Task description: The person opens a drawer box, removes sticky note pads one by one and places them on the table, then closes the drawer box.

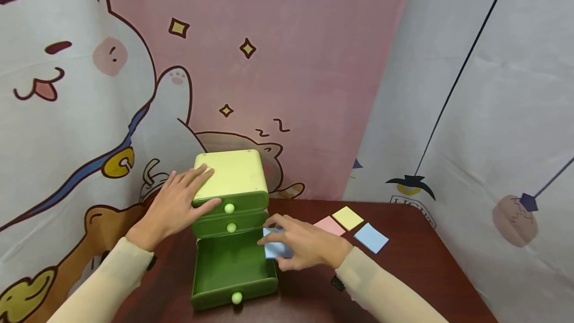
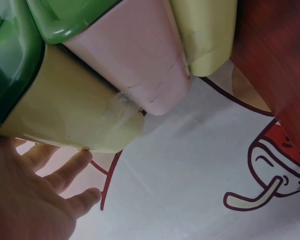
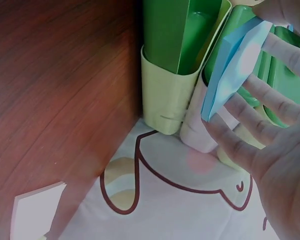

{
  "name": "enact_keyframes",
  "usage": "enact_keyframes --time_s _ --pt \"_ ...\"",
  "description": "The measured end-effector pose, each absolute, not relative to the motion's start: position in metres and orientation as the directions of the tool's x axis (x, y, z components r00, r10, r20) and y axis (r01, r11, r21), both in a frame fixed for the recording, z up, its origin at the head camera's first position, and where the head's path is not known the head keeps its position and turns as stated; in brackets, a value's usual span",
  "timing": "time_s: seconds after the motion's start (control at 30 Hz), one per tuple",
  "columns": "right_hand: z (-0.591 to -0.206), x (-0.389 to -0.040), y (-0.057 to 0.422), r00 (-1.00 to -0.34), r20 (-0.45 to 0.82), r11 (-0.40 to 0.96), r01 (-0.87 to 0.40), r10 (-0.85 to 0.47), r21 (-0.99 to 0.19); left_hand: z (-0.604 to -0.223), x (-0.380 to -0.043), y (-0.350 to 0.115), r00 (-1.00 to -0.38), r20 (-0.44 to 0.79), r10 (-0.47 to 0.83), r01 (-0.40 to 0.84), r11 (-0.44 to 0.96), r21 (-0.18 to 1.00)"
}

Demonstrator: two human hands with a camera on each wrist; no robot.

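Observation:
A small drawer cabinet (image 1: 233,171) with a pale yellow top and green drawer fronts stands on the table. Its bottom drawer (image 1: 235,260) is pulled out; the two above are closed. My left hand (image 1: 172,208) rests on the left side of the cabinet's top, fingers extended, thumb by the top drawer's front. Over the right edge of the pulled-out drawer, my right hand (image 1: 309,245) pinches a light blue sticky note pad (image 1: 273,248). In the right wrist view, the fingertips hold that pad (image 3: 235,67) by its edges, tilted.
To the right on the dark red table (image 1: 403,273) lie a pink pad (image 1: 330,225), a yellow pad (image 1: 348,218) and another blue pad (image 1: 371,238). A cat-patterned cloth (image 1: 314,64) hangs behind the table.

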State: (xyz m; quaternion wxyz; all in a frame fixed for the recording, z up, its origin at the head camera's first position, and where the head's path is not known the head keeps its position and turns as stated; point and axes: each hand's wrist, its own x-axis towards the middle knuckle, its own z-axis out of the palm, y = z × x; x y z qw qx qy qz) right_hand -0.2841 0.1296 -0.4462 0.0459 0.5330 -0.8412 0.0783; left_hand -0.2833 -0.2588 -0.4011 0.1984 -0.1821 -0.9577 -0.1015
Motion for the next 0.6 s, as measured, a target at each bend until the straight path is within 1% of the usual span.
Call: enact_keyframes --time_s 0.2,0.6 --pt "-0.449 -0.283 0.144 -0.448 0.212 0.445 -0.893 -0.869 -0.065 -0.401 -0.286 -0.259 -0.86 0.409 0.304 0.382 0.916 0.122" --pt "-0.46 -0.281 0.169 -0.438 0.31 0.455 -0.89 -0.844 -0.019 -0.402 -0.286 -0.258 -0.852 0.424 0.308 0.39 0.913 0.121"
